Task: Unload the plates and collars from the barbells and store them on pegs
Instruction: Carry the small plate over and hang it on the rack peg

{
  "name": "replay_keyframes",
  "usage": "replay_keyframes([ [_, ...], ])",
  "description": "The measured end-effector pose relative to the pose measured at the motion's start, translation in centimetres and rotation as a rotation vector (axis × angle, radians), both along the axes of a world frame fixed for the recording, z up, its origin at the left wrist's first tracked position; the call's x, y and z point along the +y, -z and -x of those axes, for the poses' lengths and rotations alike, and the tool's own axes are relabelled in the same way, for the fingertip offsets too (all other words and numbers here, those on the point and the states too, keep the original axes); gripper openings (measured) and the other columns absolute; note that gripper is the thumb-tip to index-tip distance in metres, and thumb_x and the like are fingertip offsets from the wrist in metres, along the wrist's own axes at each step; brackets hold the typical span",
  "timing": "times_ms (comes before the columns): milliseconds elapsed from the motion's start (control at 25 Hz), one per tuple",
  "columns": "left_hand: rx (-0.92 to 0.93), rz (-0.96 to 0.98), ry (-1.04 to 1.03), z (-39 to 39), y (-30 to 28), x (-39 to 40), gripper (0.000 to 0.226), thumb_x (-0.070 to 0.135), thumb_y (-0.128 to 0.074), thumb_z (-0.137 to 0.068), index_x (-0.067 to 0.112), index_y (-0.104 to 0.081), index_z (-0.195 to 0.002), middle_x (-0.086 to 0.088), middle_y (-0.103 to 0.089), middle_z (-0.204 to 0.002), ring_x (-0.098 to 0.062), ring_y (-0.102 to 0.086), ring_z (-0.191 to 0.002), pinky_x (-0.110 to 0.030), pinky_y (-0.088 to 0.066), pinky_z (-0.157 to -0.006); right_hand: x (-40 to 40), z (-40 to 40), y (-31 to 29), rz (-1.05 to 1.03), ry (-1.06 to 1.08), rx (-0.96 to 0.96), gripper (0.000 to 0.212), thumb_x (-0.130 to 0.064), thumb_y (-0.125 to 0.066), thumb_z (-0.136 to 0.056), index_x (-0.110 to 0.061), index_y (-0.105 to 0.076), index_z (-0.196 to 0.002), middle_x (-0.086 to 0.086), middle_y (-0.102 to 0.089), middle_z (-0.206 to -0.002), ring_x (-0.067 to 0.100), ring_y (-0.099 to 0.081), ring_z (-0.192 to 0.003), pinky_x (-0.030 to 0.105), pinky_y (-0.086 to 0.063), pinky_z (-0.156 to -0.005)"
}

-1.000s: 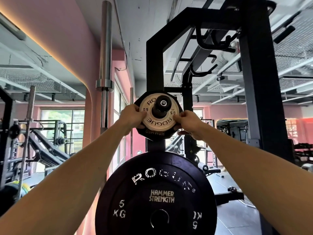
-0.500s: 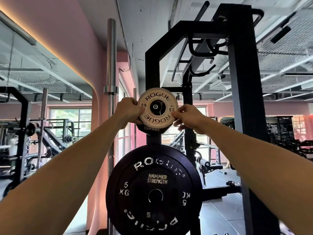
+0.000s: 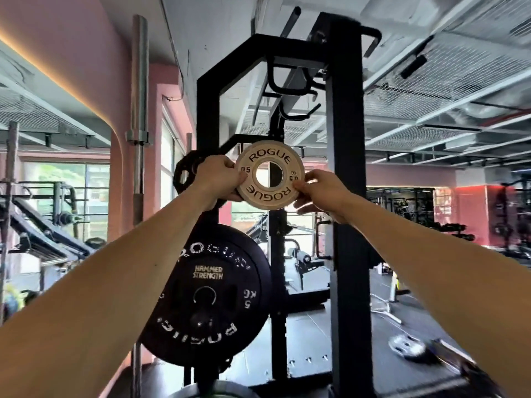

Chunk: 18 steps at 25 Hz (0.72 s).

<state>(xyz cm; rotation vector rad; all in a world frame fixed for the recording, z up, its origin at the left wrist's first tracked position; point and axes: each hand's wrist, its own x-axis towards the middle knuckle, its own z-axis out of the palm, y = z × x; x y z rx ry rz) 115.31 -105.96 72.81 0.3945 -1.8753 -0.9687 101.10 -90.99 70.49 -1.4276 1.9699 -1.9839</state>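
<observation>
You can read "ROGUE" twice and "0.5 KG" on the small tan change plate [image 3: 269, 175] you hold, and "ROGUE", "HAMMER STRENGTH" and "5 KG" on the black bumper plate [image 3: 209, 294] below it

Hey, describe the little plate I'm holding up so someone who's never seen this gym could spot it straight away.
Find the tall black rack upright in the middle of the view. Just left of it, held up in the air between the left hand and the right hand, is the small tan plate. Unlike the big black 5 kg plate hanging below, it is pale, marked ROGUE and 0.5, with light showing through its hole.
</observation>
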Motion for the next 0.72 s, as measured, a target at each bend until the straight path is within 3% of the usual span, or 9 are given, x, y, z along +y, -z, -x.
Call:
replay_keyframes([
  [320,0.023,-0.022,0.085,7.5,0.5,4.6,0.009,0.002,-0.064,-0.087,0.008,-0.058,-0.091,-0.020,-0.069,-0.093,-0.025,-0.071,-0.064,-0.038,-0.061,-0.054,5.7,7.0,0.5,-0.012,0.050,0.047,0.021,-0.014,-0.058,-0.095,0.001,-0.052,-0.108,0.016,-0.065,-0.072,0.017,-0.063,-0.049,0.027,-0.054,-0.044],
  [600,0.052,0.034,0.066,15.7,-0.8,7.1,0.020,0.004,-0.067,-0.084,0.002,-0.060,-0.103,-0.020,-0.069,-0.095,-0.031,-0.072,-0.074,-0.048,-0.061,-0.070,8.6,15.0,-1.2,-0.043,0.040,0.094,0.028,-0.019,-0.052,-0.098,0.005,-0.053,-0.112,0.018,-0.067,-0.077,0.016,-0.065,-0.047,0.026,-0.056,-0.045],
  [720,0.051,0.059,0.038,18.2,-1.5,9.0,0.021,0.002,-0.066,-0.084,0.002,-0.059,-0.104,-0.021,-0.068,-0.099,-0.033,-0.072,-0.078,-0.049,-0.061,-0.069,10.4,17.7,-2.1,-0.057,-0.009,0.069,0.028,-0.022,-0.049,-0.100,0.003,-0.051,-0.113,0.020,-0.068,-0.080,0.018,-0.068,-0.053,0.027,-0.057,-0.049],
])
